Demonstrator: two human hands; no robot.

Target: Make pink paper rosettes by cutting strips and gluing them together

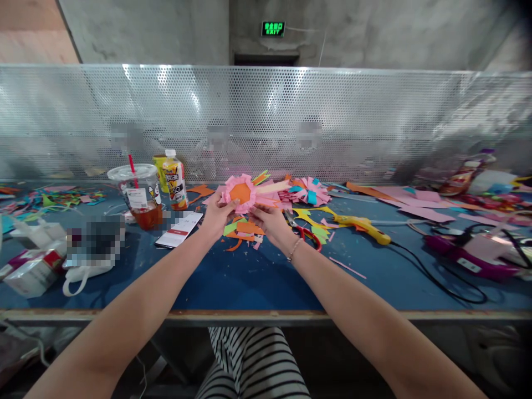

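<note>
A blue-topped workbench (233,282) with a worn metal front edge runs across the whole view. Along its far side stands a perforated metal screen (374,111), catching bright glare in patches. Above the screen rise bare grey concrete walls (158,27). Over the screen's middle a dark doorway (266,58) opens, with a lit green exit sign (273,29) just above it. A reddish-brown panel (29,27) fills the upper left corner.

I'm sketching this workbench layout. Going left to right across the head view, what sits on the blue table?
White boxes → plastic cup with red straw → juice bottle → pink paper flower held in both hands → red-handled scissors → yellow glue gun → purple tool.
</note>
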